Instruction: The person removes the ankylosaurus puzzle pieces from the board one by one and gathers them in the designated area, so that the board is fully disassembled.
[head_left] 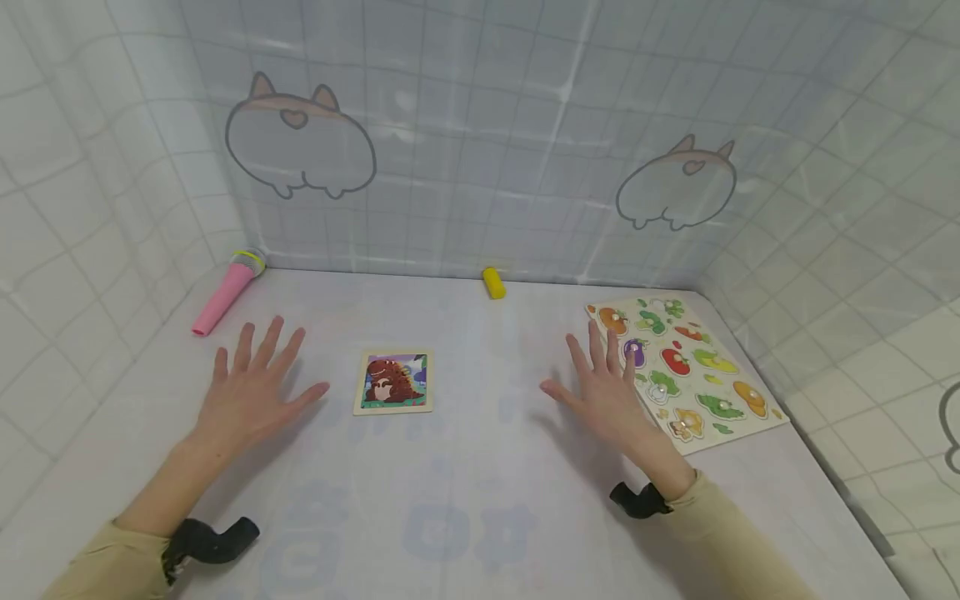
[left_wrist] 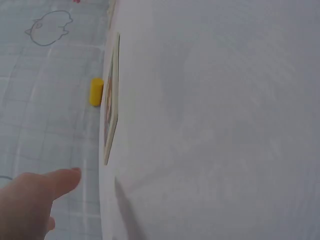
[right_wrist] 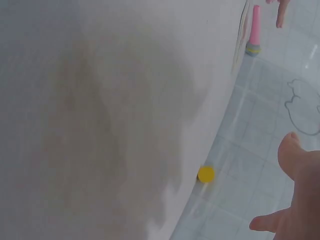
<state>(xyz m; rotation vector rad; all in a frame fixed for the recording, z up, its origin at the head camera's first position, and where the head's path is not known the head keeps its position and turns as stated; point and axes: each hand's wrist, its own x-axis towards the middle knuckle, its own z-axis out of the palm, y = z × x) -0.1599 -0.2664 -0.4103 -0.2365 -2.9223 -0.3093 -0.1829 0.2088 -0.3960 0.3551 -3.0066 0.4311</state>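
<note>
My left hand [head_left: 251, 392] is spread flat with straight fingers over the left side of the table, holding nothing. Just beyond its fingertips lies a pink toy microphone [head_left: 225, 292] with a grey and yellow head. To the right of its thumb is a small square picture puzzle [head_left: 393, 382] showing a brown dinosaur. My right hand [head_left: 611, 400], also spread and holding nothing, is at the left edge of a vegetable peg puzzle board [head_left: 693, 367]; its fingers overlap the board in the head view. A yellow cylinder [head_left: 493, 283] lies at the back, between the hands.
The white table [head_left: 450, 467] has faint printed marks. Behind it hangs a grid-patterned curtain [head_left: 480, 150] with corgi drawings, and similar tiled-look sheets rise at the left and right sides. Black wrist mounts [head_left: 213, 542] sit at both cuffs.
</note>
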